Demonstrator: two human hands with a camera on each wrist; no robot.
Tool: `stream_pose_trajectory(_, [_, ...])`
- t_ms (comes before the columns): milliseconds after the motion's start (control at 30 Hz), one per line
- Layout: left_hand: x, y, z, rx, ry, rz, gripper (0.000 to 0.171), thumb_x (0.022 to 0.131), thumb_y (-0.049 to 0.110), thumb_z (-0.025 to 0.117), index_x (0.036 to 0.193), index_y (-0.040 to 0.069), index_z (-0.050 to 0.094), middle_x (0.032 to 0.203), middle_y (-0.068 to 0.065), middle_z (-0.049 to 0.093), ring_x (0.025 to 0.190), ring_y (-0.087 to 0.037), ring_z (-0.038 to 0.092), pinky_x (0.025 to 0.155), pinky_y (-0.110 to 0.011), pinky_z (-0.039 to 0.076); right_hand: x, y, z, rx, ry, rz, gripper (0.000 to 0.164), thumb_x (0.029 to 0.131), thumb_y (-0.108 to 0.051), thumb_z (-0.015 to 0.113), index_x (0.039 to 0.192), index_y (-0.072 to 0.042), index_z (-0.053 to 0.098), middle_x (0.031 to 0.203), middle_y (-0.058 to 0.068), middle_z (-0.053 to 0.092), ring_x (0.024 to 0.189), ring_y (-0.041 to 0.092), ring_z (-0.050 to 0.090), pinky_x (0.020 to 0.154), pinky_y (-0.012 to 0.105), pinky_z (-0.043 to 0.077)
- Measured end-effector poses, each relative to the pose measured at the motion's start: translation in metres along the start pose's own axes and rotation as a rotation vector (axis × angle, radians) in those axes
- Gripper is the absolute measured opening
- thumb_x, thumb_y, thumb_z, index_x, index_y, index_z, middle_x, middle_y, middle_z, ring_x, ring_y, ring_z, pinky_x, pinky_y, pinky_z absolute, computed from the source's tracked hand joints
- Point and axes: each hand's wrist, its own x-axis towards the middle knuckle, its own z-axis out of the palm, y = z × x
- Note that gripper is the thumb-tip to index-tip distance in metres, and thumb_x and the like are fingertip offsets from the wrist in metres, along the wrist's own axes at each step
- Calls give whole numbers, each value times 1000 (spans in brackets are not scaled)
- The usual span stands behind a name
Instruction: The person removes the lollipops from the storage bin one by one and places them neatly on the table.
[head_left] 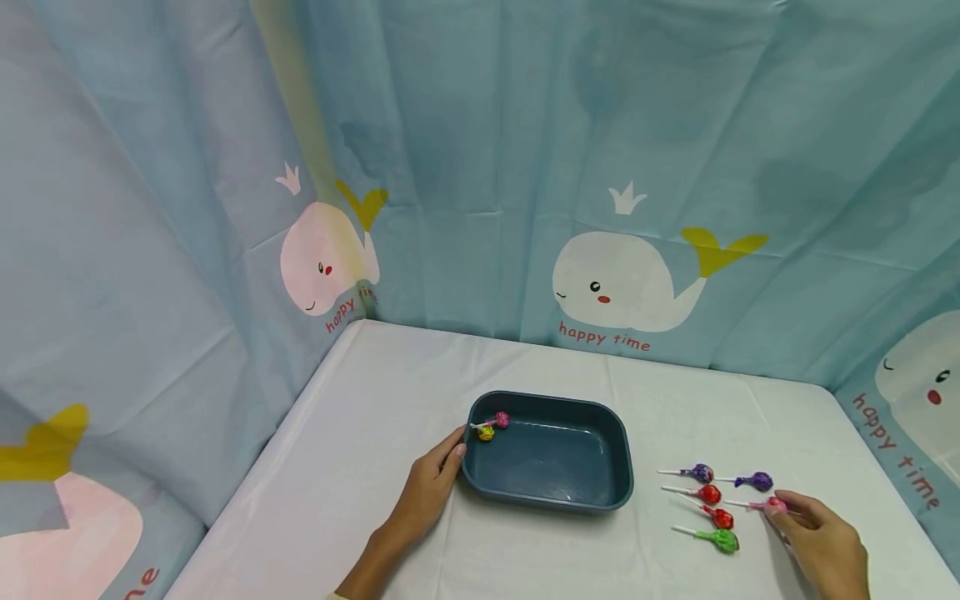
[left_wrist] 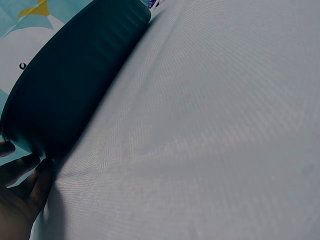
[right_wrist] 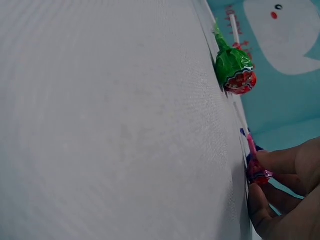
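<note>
left arm [head_left: 382,546] slants forward, left fingers [left_wrist: 43,184] slightly bent and parted; right fingers [head_left: 804,503] pinch against the thumb [head_left: 784,524].

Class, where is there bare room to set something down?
Bare: the white cloth left of the left hand and between tray and curtain; also the tray's floor right of its two lollipops. Crowded: right of the tray, five loose lollipops beside the pink lollipop the right hand pinches.

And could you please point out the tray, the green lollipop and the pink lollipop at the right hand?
Tray [head_left: 557,465], head view: bare inside floor.
Green lollipop [head_left: 726,542], head view: wrapped candy ball.
Pink lollipop [right_wrist: 258,175], right wrist view: wrapped candy ball.
</note>
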Motion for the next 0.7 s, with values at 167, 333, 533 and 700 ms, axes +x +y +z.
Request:
stream_pose_trajectory(167, [0, 0, 0, -10, -5, 2, 48, 114, 34, 51, 158, 14, 52, 159, -6, 53, 149, -19, 48, 122, -47, 40, 1, 1, 1, -2, -13, 26, 44, 101, -16, 74, 137, 7, 63, 125, 35, 67, 105, 50, 65, 66, 36, 58])
stream_pose_trajectory(333, [0, 0, 0, -15, -6, 5, 50, 114, 36, 51, 158, 14, 52, 160, -9, 53, 150, -19, 47, 122, -47, 40, 4, 4, 5, 19, -11, 59, 47, 104, -20, 72, 139, 7, 60, 134, 37, 62, 117, 56, 59, 100, 67, 52])
stream_pose_trajectory(533, [1, 0, 0, -14, 0, 5, 48, 114, 35, 52, 158, 16, 53, 159, -2, 54, 149, -16, 47, 122, -45, 40, 4, 3, 5, 30, -1, 69, 47, 105, -19, 70, 142, 7, 59, 138, 37, 59, 118, 55, 59, 101, 66, 52])
stream_pose_trajectory(700, [1, -1, 0, -15, 0, 3, 48, 113, 35, 52, 157, 15, 53, 159, -2, 54, 149, -16, 47, 122, -45, 40, -1, -1, 1, 39, 22, 73, 48, 106, -24, 69, 142, 6, 59, 137, 38, 58, 118, 54, 56, 98, 65, 52])
